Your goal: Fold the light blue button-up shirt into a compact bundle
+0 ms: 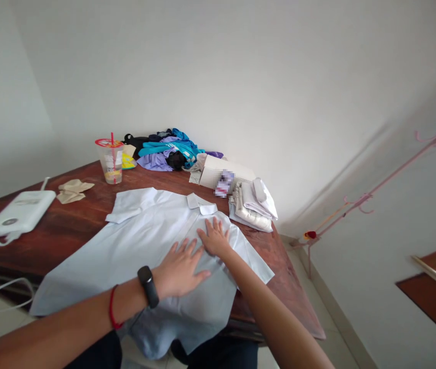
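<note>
A white short-sleeved collared shirt lies spread front up on the dark wooden table, its collar toward the wall and its lower hem hanging over the near edge. My left hand, with a black band on the wrist, rests flat on the middle of the shirt front, fingers spread. Just beyond it, my right hand lies open on the chest area below the collar. Neither hand grips the cloth. Both sleeves are spread outward.
Folded clothes are stacked at the right, beside a white box. Behind lies a heap of clothes. A plastic cup, a crumpled brown napkin and a white power bank with cable stand left. A pink rack leans right.
</note>
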Demonstrator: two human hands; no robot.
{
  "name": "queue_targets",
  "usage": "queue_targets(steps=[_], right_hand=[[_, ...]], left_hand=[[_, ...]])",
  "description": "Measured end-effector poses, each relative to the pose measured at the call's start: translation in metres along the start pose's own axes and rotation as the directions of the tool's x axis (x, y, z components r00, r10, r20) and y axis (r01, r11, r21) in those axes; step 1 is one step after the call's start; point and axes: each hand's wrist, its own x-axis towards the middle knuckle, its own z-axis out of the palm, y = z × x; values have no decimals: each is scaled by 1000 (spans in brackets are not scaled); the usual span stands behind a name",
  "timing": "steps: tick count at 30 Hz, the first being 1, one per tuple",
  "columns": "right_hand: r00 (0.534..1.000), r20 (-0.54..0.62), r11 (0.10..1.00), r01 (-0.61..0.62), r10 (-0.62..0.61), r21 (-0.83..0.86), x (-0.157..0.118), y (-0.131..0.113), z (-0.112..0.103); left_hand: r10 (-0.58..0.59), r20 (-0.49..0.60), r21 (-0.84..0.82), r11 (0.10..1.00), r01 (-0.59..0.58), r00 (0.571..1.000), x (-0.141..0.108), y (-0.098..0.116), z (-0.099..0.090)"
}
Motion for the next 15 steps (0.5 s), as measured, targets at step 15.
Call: queue_targets(steps=[15], right_hand=[[994, 109, 999, 7, -2, -48, 10, 9, -13]], left_hand=[[-47, 37, 92, 995, 44, 998, 152, -141, -37]])
